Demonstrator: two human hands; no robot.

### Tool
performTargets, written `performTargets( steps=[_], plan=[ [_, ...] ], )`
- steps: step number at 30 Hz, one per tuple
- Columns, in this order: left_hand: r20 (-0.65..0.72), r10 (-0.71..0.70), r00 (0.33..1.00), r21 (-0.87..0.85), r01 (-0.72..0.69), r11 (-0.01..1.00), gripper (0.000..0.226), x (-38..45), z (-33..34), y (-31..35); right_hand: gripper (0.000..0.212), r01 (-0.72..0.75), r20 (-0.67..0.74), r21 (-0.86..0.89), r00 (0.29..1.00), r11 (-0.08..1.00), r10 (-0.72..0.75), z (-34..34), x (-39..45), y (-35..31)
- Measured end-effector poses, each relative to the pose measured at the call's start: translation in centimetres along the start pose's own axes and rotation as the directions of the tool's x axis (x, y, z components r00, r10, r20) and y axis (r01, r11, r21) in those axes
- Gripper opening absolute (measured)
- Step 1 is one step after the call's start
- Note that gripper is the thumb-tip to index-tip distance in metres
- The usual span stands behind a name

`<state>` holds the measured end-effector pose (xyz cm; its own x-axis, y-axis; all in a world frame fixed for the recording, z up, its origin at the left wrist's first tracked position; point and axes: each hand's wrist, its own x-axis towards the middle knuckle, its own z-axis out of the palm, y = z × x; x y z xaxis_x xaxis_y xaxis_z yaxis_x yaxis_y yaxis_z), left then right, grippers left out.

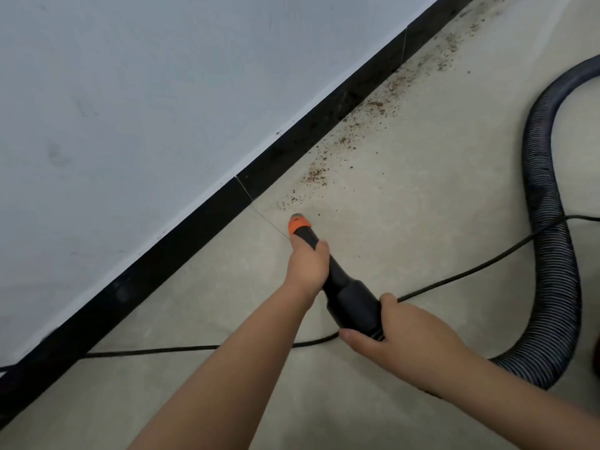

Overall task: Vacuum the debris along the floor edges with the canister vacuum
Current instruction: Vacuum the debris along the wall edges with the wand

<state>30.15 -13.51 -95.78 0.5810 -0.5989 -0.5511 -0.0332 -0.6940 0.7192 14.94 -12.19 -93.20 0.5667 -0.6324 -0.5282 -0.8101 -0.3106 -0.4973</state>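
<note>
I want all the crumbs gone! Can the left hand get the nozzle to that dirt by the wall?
Probably yes: the left hand holds the nozzle just short of the debris, with bare floor between.

black nozzle [328, 271] with orange tip [298, 224] just short of brown debris [354, 125] along baseboard.

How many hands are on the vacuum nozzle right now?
2. The left hand grips the nozzle just behind its orange tip; the right hand holds its wider rear end.
</note>
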Motion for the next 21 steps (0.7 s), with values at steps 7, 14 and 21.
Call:
performTargets(
  steps=[7, 14, 21],
  plan=[
    [-0.033, -0.006, 0.999, 0.034, 0.007, 0.999, 0.059, 0.9, 0.0, 0.5, 0.047, 0.02, 0.014, 0.066, 1.0, 0.998, -0.021, 0.2, 1.9, 0.3],
    [-0.108, -0.026, 0.994, 0.04, 0.031, 0.999, 0.059, 4.0, -3.6, 0.5, 0.049, 0.074, 0.012, 0.091, 0.997, 0.993, -0.076, 1.2, 6.1, -2.7],
    [-0.072, 0.014, 0.997, 0.032, -0.012, 0.999, 0.059, 4.5, -3.3, 0.1, 0.048, 0.041, -0.01, 0.048, 0.999, 0.998, -0.04, 1.5, 5.9, -2.4]
  ],
)
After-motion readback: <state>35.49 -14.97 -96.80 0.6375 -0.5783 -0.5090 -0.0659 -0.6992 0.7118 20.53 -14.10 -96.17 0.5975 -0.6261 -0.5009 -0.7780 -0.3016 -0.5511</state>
